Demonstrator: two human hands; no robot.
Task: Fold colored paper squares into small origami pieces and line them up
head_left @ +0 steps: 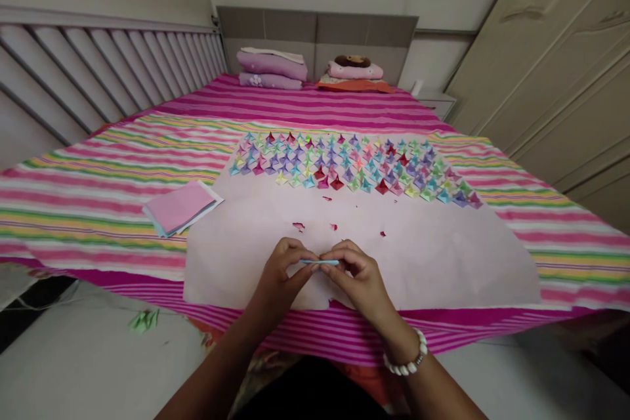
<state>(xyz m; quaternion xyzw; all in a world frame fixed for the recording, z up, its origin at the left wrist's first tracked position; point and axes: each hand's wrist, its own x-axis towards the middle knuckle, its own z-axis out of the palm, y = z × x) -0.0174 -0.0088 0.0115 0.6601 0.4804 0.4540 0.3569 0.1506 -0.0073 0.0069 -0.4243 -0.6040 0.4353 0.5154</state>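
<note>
Left hand (284, 268) and right hand (361, 275) pinch one blue strip (329, 262). One paper stack (181, 205); two bedding piles (272, 64); folded shapes (348, 174), dozens.

- Blue paper piece (319, 262): light blue, plain, one small piece.
- Shape: slim, narrow band seen nearly edge-on; looks folded, layers too fine to count.
- Pose: roughly level, running side to side.
- Hold: pinched near its middle by left fingers (296, 253) and right fingers (344, 254), index tips along the upper edge, thumbs below.
- Ends: one reaches into the gap between left finger and thumb, the other likewise on the right.
- Underside: hidden.
</note>
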